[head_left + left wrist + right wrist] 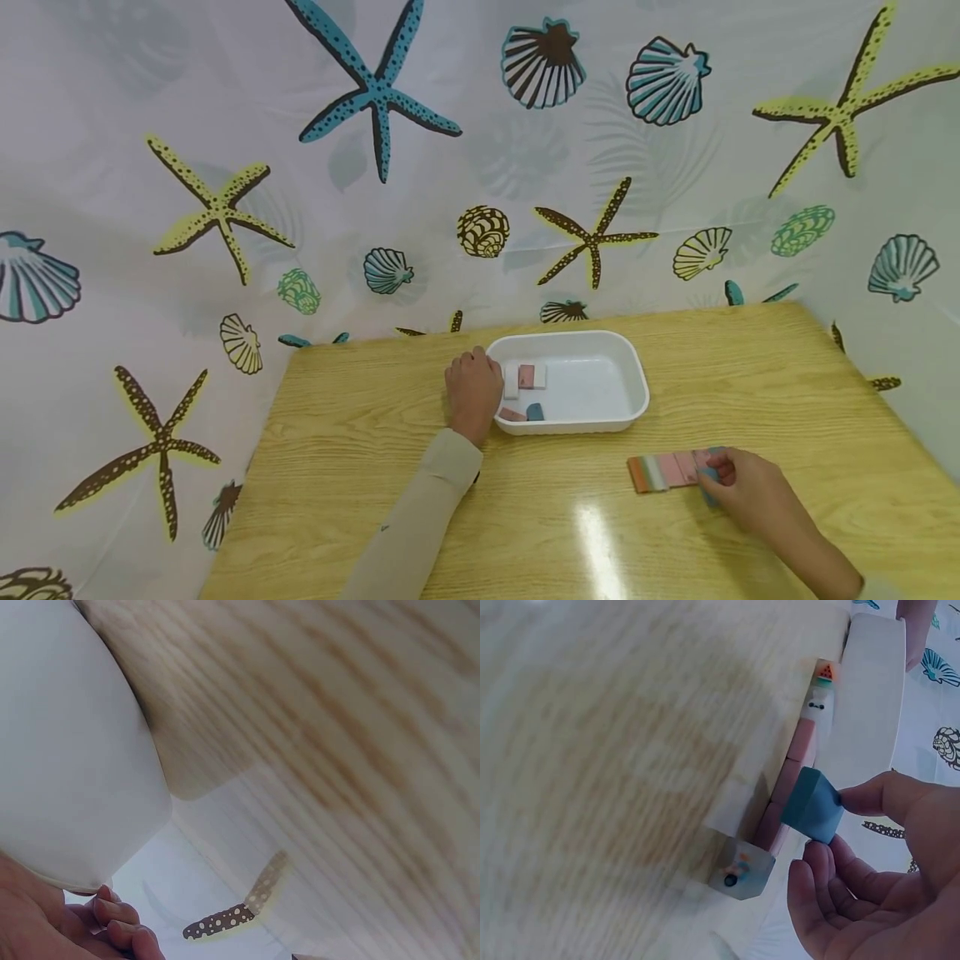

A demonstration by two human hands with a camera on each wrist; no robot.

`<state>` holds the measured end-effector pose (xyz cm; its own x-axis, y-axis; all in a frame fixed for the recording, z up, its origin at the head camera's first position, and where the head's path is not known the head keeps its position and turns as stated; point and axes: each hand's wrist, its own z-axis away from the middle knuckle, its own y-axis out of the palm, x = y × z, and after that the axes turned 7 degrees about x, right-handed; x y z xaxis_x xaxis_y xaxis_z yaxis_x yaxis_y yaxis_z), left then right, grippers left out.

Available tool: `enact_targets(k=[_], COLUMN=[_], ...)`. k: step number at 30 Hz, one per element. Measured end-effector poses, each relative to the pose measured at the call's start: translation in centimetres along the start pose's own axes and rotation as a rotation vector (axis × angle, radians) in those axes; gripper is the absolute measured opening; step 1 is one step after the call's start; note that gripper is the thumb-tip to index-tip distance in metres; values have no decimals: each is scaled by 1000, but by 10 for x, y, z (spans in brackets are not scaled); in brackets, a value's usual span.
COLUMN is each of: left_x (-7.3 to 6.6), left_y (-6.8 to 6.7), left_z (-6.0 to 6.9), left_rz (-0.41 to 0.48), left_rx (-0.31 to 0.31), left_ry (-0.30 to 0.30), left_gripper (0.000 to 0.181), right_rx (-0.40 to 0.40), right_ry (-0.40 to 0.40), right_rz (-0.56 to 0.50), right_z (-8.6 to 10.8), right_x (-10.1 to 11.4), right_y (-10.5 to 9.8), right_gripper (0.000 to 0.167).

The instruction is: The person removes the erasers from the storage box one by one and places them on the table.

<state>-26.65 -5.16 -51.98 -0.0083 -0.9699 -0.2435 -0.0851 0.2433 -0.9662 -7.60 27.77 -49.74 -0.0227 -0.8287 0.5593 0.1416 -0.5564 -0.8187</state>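
Observation:
My left hand grips the left rim of a white plastic tub, fingers curled at its edge. Inside the tub's left part lie several small blocks, among them a white block, a pink block and a blue block. To the right, my right hand pinches a small blue eraser-like block between thumb and fingers. It is held above the end of a row of pink blocks on the table. A grey-blue printed block stands at that row's near end.
The row's left end has an orange block and a white one beside it. Everything rests on a wood-grain table. A white curtain printed with starfish and shells hangs behind the table and at its sides.

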Motion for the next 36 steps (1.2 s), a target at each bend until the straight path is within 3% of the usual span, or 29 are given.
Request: enact_targets(k=[8, 14, 22, 36], left_x=[0, 2, 1, 1], left_y=[0, 2, 0, 0], left_z=[2, 3, 3, 2], left_rz=[-4, -9, -5, 14], left_rx=[-19, -35, -14, -41], left_ry=[5, 12, 5, 21], left_gripper=[27, 27, 27, 27], right_rx=[67, 87, 30, -61], right_ry=[70, 93, 60, 10], right_rz=[32, 112, 152, 165], right_z=[3, 5, 8, 9], right_x=[-2, -4, 0, -5], right_y=[4, 7, 9, 15], right_gripper=[24, 29, 29, 20])
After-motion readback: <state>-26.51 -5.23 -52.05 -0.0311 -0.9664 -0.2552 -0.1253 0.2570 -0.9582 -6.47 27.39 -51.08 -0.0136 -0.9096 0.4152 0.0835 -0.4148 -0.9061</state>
